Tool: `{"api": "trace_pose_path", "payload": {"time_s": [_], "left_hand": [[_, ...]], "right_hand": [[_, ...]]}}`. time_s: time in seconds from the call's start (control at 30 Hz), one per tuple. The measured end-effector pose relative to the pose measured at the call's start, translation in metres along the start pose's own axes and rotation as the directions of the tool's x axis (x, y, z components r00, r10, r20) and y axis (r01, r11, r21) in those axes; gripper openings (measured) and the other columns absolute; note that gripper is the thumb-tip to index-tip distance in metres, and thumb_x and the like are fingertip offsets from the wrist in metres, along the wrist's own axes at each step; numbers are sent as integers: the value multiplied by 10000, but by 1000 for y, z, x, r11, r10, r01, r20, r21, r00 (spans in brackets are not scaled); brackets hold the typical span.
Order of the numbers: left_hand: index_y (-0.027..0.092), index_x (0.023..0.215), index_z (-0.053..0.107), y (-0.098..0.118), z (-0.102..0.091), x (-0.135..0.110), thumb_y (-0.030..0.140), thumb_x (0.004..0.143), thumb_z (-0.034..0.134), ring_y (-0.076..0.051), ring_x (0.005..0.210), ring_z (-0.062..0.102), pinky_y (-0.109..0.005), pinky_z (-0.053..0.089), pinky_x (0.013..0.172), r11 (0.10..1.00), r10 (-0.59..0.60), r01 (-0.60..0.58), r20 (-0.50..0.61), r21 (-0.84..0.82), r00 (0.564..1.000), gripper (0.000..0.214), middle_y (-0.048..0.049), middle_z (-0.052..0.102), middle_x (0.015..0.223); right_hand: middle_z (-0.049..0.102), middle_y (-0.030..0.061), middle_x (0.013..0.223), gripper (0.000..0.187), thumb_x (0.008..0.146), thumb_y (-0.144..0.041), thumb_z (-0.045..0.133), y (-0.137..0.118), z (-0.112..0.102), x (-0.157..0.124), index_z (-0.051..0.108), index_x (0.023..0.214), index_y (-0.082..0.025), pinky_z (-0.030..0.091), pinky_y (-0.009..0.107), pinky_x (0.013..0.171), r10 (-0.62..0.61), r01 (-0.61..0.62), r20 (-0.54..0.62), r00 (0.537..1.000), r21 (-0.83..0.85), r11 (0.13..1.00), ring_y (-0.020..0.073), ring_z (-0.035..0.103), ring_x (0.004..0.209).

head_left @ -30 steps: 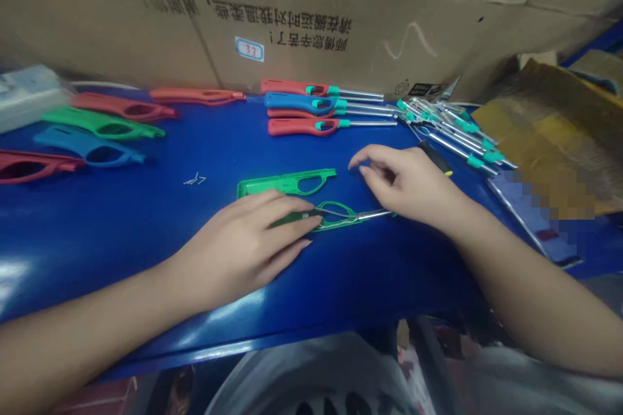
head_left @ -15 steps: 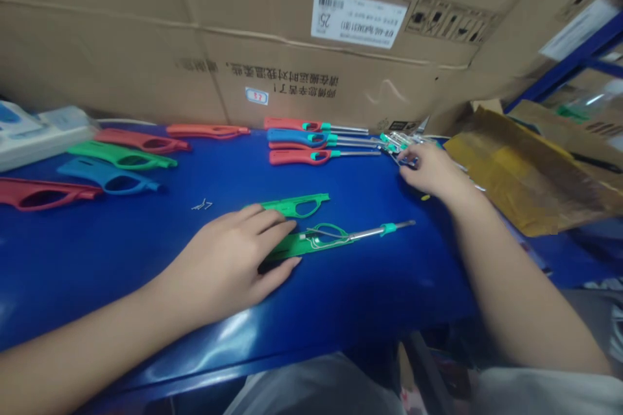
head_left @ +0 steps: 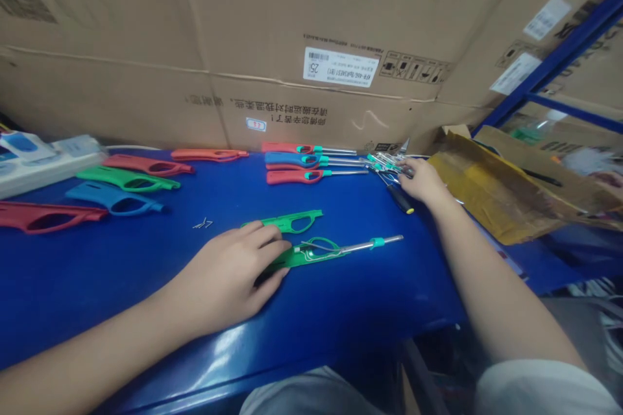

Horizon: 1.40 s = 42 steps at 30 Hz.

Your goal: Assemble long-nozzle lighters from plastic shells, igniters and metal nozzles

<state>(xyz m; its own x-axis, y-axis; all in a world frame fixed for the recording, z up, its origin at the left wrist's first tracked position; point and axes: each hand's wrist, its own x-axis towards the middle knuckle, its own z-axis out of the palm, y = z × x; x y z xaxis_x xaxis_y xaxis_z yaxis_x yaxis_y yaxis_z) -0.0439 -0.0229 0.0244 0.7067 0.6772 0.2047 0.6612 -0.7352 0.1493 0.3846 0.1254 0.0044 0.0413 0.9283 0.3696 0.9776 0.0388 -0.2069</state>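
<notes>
My left hand [head_left: 238, 266] is closed around the rear of an open green lighter half-shell [head_left: 316, 255], which lies on the table with thin wires and a metal tube [head_left: 360, 248] with a teal collar in it. Just behind it lies another green half-shell [head_left: 296, 223], its rear end hidden by my fingers. My right hand [head_left: 422, 180] reaches to the right edge of a pile of metal tubes with teal parts [head_left: 385, 163]. Its fingers are pinched together, and what they hold is too small to make out. A black screwdriver with a yellow end [head_left: 400, 200] lies beside that hand.
Long-nosed lighters in red and blue [head_left: 294, 176] lie behind the shells. Coloured shells [head_left: 117, 198] and a white power strip [head_left: 53, 165] are on the left, near small screws [head_left: 203, 224]. A large carton [head_left: 219, 104] stands behind; a taped brown box [head_left: 477, 191] is at right.
The camera's view has tilted up, so everything sits lower. My right hand has shifted slightly right of the metal pile, uncovering more of the screwdriver. My left hand keeps its hold.
</notes>
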Motion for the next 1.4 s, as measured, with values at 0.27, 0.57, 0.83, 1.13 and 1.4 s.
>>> {"api": "trace_pose_path", "payload": {"time_s": [0.27, 0.57, 0.83, 1.13, 1.4], "left_hand": [[221, 1277, 627, 2, 2, 0, 347, 1007, 509, -281, 1066, 654, -432, 544, 896, 999, 7, -8, -31, -42, 999, 321, -74, 707, 1183], [206, 1195, 595, 3, 3, 2, 309, 992, 519, -269, 1025, 651, -400, 529, 849, 995, -8, 5, -29, -98, 1000, 239, -77, 701, 1136], [251, 1260, 633, 2, 3, 1, 262, 1016, 490, -254, 1088, 646, -414, 528, 926, 989, 71, -74, -32, -126, 997, 283, -64, 688, 1208], [234, 1220, 678, 2, 2, 3, 242, 1023, 499, -233, 1091, 659, -406, 535, 953, 984, 98, -110, -88, -141, 991, 266, -58, 711, 1203], [231, 1367, 596, 2, 5, 2, 258, 1031, 491, -256, 1195, 625, -433, 519, 1014, 981, 88, -93, -40, -172, 995, 353, -81, 678, 1323]], "right_hand": [[684, 125, 1362, 414, 951, -264, 486, -18, 13, -3, 705, 1300, -222, 423, 582, 1138, -235, 230, 30, 972, 110, 967, 336, 585, 1304], [729, 103, 1311, 384, 930, -221, 488, -20, 13, -3, 761, 1200, -212, 451, 513, 1149, -250, 241, 33, 968, 174, 955, 289, 643, 1269], [741, 90, 1271, 303, 920, -225, 514, -24, 7, -4, 783, 1060, -210, 456, 476, 1136, -220, 210, 34, 975, 196, 958, 261, 651, 1243], [739, 149, 1249, 290, 883, -215, 548, -30, 6, -6, 787, 1037, -161, 452, 500, 1135, -167, 165, -12, 986, 244, 956, 300, 658, 1230], [713, 117, 1223, 169, 901, -324, 606, -80, -24, -25, 702, 1012, -240, 464, 486, 1105, -183, 267, -250, 951, 362, 893, 292, 651, 1204]]}}
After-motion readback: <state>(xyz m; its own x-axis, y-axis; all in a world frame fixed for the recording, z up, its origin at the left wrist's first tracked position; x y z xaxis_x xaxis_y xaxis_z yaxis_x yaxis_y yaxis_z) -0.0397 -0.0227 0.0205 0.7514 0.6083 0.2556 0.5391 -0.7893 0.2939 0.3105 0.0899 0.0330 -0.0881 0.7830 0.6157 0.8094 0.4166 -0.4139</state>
